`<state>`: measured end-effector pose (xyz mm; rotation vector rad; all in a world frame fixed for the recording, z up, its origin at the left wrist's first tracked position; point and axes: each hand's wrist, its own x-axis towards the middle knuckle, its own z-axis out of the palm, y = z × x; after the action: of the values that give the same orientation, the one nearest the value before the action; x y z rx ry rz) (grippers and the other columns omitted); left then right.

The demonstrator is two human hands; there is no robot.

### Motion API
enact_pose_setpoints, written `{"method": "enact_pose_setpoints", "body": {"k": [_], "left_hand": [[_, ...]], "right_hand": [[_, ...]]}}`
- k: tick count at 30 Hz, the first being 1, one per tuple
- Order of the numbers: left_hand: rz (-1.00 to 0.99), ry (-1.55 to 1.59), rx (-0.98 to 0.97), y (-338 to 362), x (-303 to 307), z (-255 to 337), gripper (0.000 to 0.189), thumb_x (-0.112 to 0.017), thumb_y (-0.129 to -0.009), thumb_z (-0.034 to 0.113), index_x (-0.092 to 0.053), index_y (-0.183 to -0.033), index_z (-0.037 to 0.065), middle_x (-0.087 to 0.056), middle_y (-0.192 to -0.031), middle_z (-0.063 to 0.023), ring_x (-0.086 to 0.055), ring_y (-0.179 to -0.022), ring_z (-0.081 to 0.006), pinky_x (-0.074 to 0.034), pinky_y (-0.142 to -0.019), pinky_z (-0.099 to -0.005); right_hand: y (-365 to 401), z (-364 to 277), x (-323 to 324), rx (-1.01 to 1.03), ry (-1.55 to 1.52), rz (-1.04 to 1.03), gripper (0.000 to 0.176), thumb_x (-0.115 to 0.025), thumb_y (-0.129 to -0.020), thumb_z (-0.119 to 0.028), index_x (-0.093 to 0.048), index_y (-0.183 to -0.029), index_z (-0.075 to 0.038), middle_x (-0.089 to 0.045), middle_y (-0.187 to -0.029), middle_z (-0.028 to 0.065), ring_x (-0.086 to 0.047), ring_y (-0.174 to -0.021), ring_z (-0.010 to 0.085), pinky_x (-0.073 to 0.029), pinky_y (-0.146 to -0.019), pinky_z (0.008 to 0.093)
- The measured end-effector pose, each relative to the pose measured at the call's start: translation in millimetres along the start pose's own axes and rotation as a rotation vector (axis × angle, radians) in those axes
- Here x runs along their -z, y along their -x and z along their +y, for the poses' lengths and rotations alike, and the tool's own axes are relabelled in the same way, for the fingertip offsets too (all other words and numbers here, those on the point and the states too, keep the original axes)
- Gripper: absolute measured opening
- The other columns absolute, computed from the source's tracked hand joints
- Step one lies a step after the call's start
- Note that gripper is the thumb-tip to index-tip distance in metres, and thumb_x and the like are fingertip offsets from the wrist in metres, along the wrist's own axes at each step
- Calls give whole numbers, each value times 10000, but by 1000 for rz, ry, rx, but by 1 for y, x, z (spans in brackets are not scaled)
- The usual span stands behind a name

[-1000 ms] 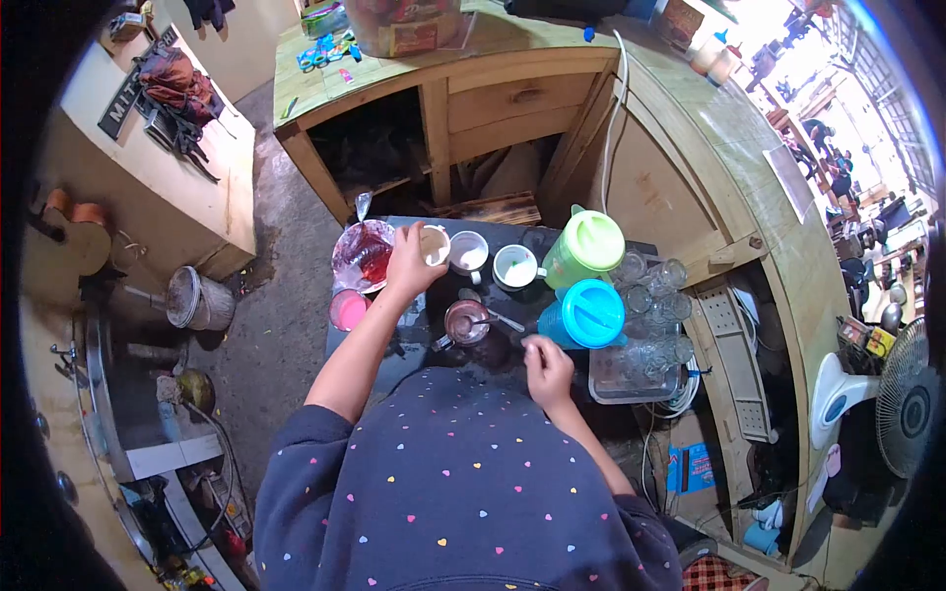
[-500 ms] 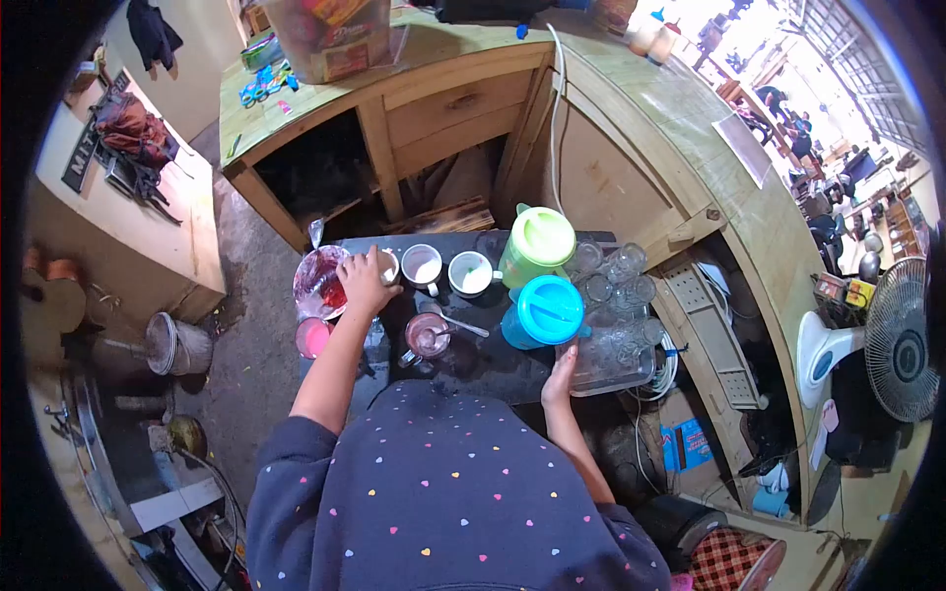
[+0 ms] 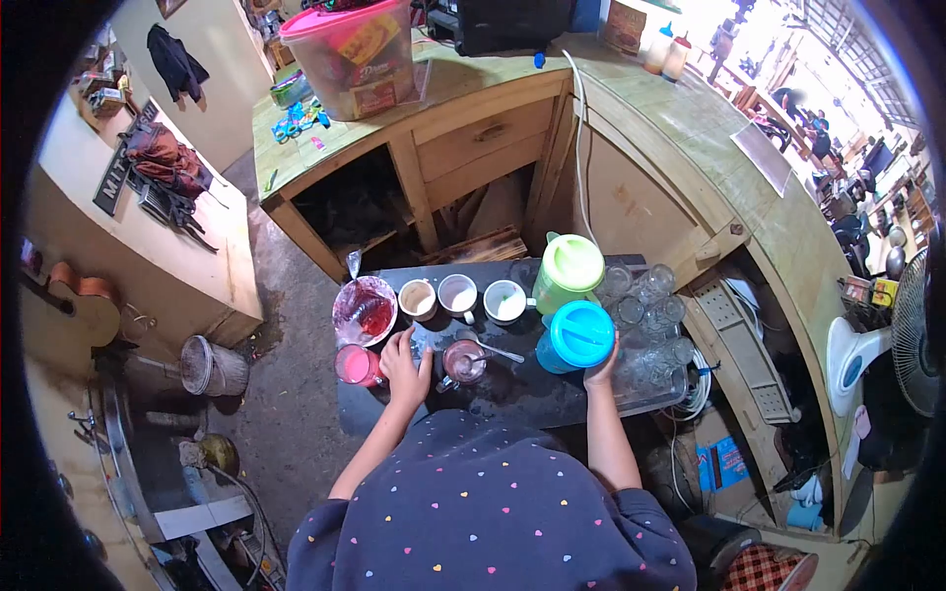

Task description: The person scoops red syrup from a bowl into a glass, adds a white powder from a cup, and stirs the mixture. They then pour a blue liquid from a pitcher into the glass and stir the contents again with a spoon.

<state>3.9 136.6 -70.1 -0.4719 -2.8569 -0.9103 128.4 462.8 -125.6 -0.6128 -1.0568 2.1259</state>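
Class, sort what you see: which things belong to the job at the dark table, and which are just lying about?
In use: left hand by pink cup and spoon mug; right hand by blue jug and glasses.
Lying about: tub, fan, guitar, bag.

Far left: black sign (image 3: 116,181) lying on the pale counter (image 3: 212,251), white capitals. I read "MIT"; the rest is covered by a bag (image 3: 163,158). Far, pink-lidded tub (image 3: 357,61): packet printing too small to read.

Three mugs (image 3: 458,294) stand behind the glass (image 3: 463,360) (spoon (image 3: 496,349) inside), jugs (image 3: 581,335) to its right.
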Motion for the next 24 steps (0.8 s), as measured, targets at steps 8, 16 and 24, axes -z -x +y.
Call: {"method": "enact_pose_setpoints", "body": {"k": [8,16,24], "left_hand": [[-218,431,114,21,-23,-19,385,-503,-941,276,-486,-1234,26,-509,-1169,-189,-530,-1021,-307,-416,-888,-373],[-478,562,90,28,-8,3,724,-712,-791,378,-381,-1304,-11,-481,-1199,-183,-507,-1074,-283,-425,-902,-359],[-472,417,-20,31,-6,2,850,-776,-691,311,-318,-1336,-2,-444,-1263,-233,-450,-1208,-347,-376,-1009,-397]], "right_hand": [[-5,2,7,226,105,-125,457,-304,-963,-390,-500,-1231,-76,-565,-1189,78,-521,-1130,218,-401,-989,378],[33,-20,-22,104,66,-71,513,-322,-948,-489,-470,-1213,-75,-536,-1189,92,-510,-1128,229,-389,-987,390],[49,-14,-39,176,280,-255,571,-402,-910,-513,-480,-1190,-21,-530,-1154,101,-495,-1104,206,-364,-981,351]]}}
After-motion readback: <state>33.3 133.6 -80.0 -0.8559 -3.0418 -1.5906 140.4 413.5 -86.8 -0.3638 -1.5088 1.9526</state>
